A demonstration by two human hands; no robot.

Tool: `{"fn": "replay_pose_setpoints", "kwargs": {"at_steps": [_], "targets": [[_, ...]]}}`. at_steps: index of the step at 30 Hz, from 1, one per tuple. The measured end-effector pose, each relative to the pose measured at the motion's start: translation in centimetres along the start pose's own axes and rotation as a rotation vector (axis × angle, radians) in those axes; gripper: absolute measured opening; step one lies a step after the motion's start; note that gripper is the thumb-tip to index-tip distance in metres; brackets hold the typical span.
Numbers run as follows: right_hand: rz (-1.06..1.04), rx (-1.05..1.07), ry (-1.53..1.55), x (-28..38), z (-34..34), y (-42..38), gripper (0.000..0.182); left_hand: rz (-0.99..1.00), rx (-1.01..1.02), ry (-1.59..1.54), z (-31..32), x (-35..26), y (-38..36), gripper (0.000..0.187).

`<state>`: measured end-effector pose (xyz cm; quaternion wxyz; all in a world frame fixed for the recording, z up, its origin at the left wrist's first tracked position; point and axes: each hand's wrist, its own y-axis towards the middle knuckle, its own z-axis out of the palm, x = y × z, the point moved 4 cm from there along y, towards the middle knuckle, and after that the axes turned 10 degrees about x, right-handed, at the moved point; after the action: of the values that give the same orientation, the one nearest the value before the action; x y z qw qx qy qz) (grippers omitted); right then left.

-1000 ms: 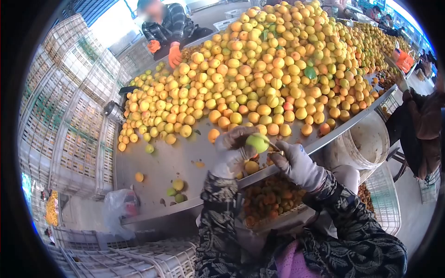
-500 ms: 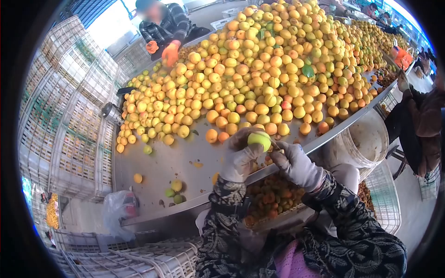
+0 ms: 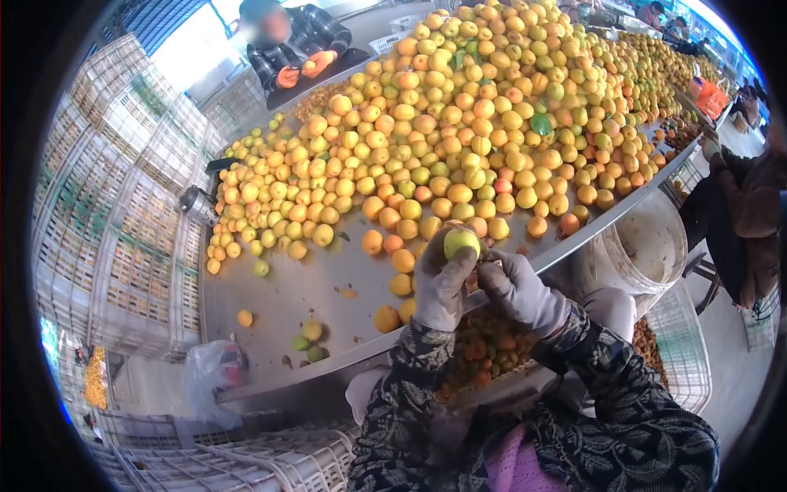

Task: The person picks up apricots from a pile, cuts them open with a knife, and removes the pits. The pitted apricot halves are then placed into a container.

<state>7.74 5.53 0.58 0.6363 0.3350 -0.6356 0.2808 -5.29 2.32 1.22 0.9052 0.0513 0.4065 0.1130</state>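
My gloved left hand (image 3: pixel 441 289) is closed around a yellow-green apricot (image 3: pixel 461 242), its pale side turned up towards me. Close beside it, my gloved right hand (image 3: pixel 526 293) has its fingers pinched together near the fruit; what they hold is hidden. Both hands are over the front edge of a metal table (image 3: pixel 283 328). A large heap of apricots (image 3: pixel 484 123) rises behind them. Below my hands, under the edge, lies a mass of darker fruit pieces (image 3: pixel 492 351).
A white bucket (image 3: pixel 643 246) is right of my hands. Stacked plastic crates (image 3: pixel 115 213) line the left side, near a clear plastic bag (image 3: pixel 211 373). A few loose green apricots (image 3: pixel 311 330) lie on the table. Across it, a person in orange gloves (image 3: pixel 318 63) works; another sits right.
My left hand has moved slightly right and turned the apricot, closer to my right hand. The person opposite has drawn their gloved hands back from the heap, bringing them together.
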Motion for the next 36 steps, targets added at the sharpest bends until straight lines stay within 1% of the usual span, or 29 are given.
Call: {"fn": "replay_pose_setpoints", "kwargs": {"at_steps": [2, 3, 4, 5, 6, 7, 8, 9, 10, 11, 12, 14, 15, 17, 19, 20, 21, 22, 24, 25, 26, 27, 28, 29, 30, 31, 32, 34, 36], "targets": [[0.05, 0.049, -0.019, 0.3, -0.5, -0.3, 0.04, -0.096, 0.256, 0.133, -0.4, -1.4, 0.2, 0.034], [0.094, 0.079, -0.093, 0.7, -0.7, -0.5, 0.041, -0.097, 0.256, 0.132, -0.9, -2.0, 0.4, 0.034], [0.138, 0.108, -0.167, 0.8, -0.8, -0.6, 0.042, -0.177, 0.303, 0.285, -1.3, -2.3, 0.7, 0.034], [0.138, 0.108, -0.166, 0.7, -1.2, -0.6, 0.042, -0.256, 0.351, 0.44, -1.5, -2.5, 0.9, 0.033], [0.123, 0.177, -0.227, 0.4, -1.2, -0.5, 0.04, -0.259, 0.352, 0.44, -1.7, -3.1, 1.2, 0.033], [0.108, 0.245, -0.285, 0.0, -1.0, -0.5, 0.04, -0.349, 0.386, 0.577, -1.7, -3.4, 1.2, 0.036], [0.108, 0.24, -0.281, -0.5, -0.9, -0.5, 0.04, -0.437, 0.42, 0.714, -1.6, -3.5, 1.2, 0.038], [0.117, 0.238, -0.097, -1.1, -0.8, -0.6, 0.039, -0.44, 0.424, 0.715, -1.2, -3.3, 1.0, 0.038], [0.124, 0.235, 0.085, -1.4, -0.7, -0.6, 0.038, -0.288, 0.368, 0.519, -0.5, -3.2, 0.8, 0.04], [0.122, 0.234, 0.082, -1.3, -0.7, -0.8, 0.038, -0.135, 0.309, 0.321, 0.2, -3.1, 0.6, 0.042], [0.117, 0.21, 0.176, -1.2, -0.6, -0.9, 0.037, -0.131, 0.312, 0.322, 0.6, -1.6, 0.4, 0.042], [0.108, 0.186, 0.27, -0.6, -0.2, -0.8, 0.036, 0.072, 0.168, 0.046, 0.5, 0.7, 0.1, 0.046], [0.093, 0.122, 0.266, 0.5, 0.2, -0.7, 0.036, 0.013, 0.106, 0.008, 0.8, 0.9, -0.3, 0.047], [0.083, 0.059, 0.266, 1.5, 0.2, -0.9, 0.036, 0.002, 0.131, 0.033, 0.3, 0.5, -0.2, 0.045], [0.181, 0.179, 0.152, 1.7, -0.4, -0.9, 0.036, -0.01, 0.156, 0.059, -0.5, -0.6, -0.1, 0.043], [0.182, 0.181, 0.152, 1.7, -1.0, -0.7, 0.036, -0.109, 0.209, 0.103, -0.9, -1.0, -0.1, 0.041], [0.193, 0.266, 0.068, 1.6, -1.4, -0.6, 0.036, -0.208, 0.263, 0.148, -1.1, -1.3, -0.2, 0.038], [0.204, 0.35, -0.016, 1.5, -1.5, -0.5, 0.036, -0.209, 0.263, 0.148, -1.3, -1.9, -0.1, 0.038], [0.194, 0.356, -0.035, 0.0, -1.2, -0.4, 0.036, -0.267, 0.322, 0.249, -1.2, -2.3, -0.1, 0.031], [0.053, 0.097, 0.013, -2.1, -1.3, 0.0, 0.037, -0.272, 0.326, 0.252, -1.1, -2.0, -0.2, 0.031], [-0.089, -0.164, 0.059, -1.9, -1.4, 0.3, 0.038, -0.209, 0.199, 0.253, -1.3, -1.7, -0.2, 0.029], [-0.073, -0.178, 0.27, -1.8, -2.2, 0.7, 0.037, -0.145, 0.073, 0.25, -1.4, -1.3, -0.3, 0.027], [-0.056, -0.189, 0.479, -1.4, -3.1, 1.0, 0.036, -0.149, 0.078, 0.249, -0.9, -0.7, -0.1, 0.027], [-0.011, -0.33, 0.51, 0.8, -2.3, 1.1, 0.033, -0.125, 0.03, 0.604, -0.4, -0.4, 0.1, 0.028], [-0.027, -0.292, 0.522, 0.3, -2.4, 1.3, 0.03, -0.099, -0.016, 0.958, 0.1, -0.2, 0.3, 0.029], [-0.076, -0.363, 0.466, -0.4, -2.5, 1.5, 0.03, -0.09, 0.052, 1.035, 1.1, 0.1, 0.0, 0.038], [-0.128, -0.432, 0.406, -1.2, -2.7, 1.9, 0.03, -0.093, 0.066, 1.03, 1.4, 0.7, -0.1, 0.038], [-0.14, -0.469, 0.469, -2.2, -3.0, 2.0, 0.032, 0.226, 0.119, 1.243, 2.8, 0.8, -0.8, 0.034], [-0.088, -0.533, 0.514, -1.1, -2.8, 1.5, 0.032, 0.155, 0.162, 1.204, 2.9, 1.0, -0.9, 0.038]]}}
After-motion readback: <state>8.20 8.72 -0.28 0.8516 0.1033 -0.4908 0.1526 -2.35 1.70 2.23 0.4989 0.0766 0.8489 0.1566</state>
